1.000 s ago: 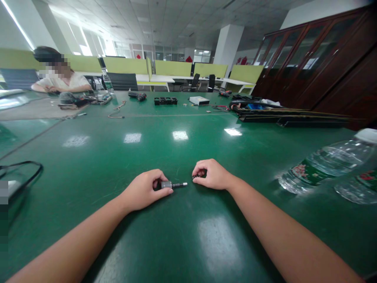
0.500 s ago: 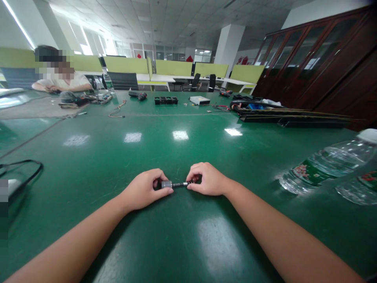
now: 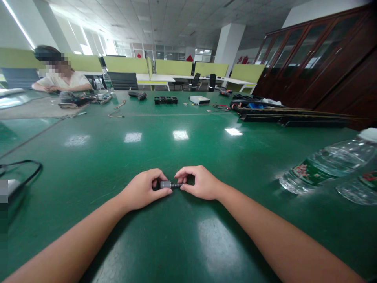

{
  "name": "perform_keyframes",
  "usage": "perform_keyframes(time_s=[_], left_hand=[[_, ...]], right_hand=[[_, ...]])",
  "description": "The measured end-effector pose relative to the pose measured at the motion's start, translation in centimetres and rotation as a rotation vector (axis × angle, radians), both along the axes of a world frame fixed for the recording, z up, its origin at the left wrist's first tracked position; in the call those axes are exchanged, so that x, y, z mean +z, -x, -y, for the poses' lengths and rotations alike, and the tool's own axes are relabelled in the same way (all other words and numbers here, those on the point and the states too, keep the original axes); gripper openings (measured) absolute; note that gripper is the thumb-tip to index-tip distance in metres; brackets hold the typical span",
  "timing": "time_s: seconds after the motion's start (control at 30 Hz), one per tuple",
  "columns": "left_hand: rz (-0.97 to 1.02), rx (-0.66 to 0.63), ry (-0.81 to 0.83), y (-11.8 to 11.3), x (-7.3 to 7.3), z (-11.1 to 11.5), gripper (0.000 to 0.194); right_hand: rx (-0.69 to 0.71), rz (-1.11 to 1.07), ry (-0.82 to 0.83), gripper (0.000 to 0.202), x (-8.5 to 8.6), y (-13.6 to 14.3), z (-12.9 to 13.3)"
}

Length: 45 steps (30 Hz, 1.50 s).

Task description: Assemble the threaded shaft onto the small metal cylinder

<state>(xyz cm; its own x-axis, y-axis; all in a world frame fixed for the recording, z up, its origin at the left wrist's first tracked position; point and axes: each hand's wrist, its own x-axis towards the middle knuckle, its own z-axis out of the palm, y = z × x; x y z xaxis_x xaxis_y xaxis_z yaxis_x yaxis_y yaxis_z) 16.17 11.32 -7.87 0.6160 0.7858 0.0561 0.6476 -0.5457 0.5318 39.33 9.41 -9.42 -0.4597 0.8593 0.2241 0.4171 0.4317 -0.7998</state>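
Note:
My left hand (image 3: 143, 190) is closed around a small grey metal cylinder (image 3: 165, 184), pinched between thumb and fingers just over the green table. From the cylinder's right end sticks a thin shaft, with a dark, ridged, spring-like piece (image 3: 176, 185) showing on it. The fingers of my right hand (image 3: 202, 184) curl round the shaft's outer end, thumb below and fingertips above, closed on the spring-like piece. Fingertips partly hide that end. Both hands rest low at the table's middle, close together.
Two water bottles (image 3: 321, 169) are on the right. A black cable (image 3: 37, 169) lies at the left edge. Along the far side are a black block (image 3: 166, 100), a white box (image 3: 199, 100), a power drill (image 3: 138, 94) and long dark bars (image 3: 294, 116). A person (image 3: 63, 80) sits far left.
My right hand has moved left, toward the cylinder. The dark spring-like piece now sits along the shaft near the cylinder, where bare shaft showed before. My left hand has barely moved.

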Motion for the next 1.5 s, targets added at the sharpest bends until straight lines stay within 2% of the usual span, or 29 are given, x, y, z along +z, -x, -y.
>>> perform_keyframes(time_s=[0.43, 1.5], left_hand=[[-0.008, -0.019, -0.021, 0.06, -0.22, -0.04, 0.033], [0.01, -0.052, -0.079, -0.09, -0.07, 0.01, 0.032]], right_hand=[[0.029, 0.12, -0.108, 0.027, -0.06, 0.03, -0.01], [0.065, 0.198, -0.198, 0.016, 0.07, 0.46, -0.06]])
